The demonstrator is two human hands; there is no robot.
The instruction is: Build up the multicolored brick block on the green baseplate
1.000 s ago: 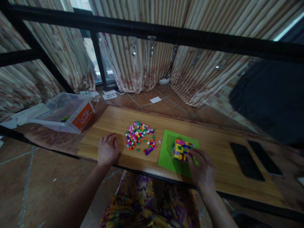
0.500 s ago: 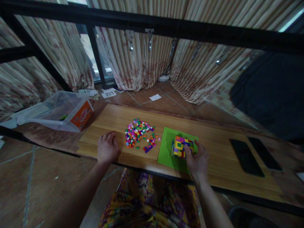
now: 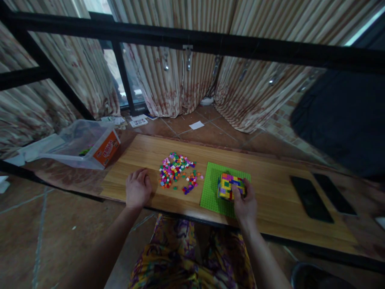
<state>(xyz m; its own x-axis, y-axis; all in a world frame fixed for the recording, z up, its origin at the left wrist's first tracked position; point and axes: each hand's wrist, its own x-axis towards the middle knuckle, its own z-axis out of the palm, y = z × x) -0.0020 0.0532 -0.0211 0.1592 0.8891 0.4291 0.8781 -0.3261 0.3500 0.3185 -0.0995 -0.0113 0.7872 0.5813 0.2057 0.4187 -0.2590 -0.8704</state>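
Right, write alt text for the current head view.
A person's right hand touches a multicoloured block of small plastic bricks on a flat green studded baseplate. The left hand rests on a long wood-grain tabletop, beside loose multicoloured plastic pieces.

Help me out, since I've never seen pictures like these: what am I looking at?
There is no machine here, just a person at work with a bare left hand and right hand. One camera, worn on the person's head, looks forward and down. On the wooden board lie small colourful bricks and a green plate. The right hand appears to grip a colourful block over that plate. The left hand rests near the bricks; anything under it is hidden.
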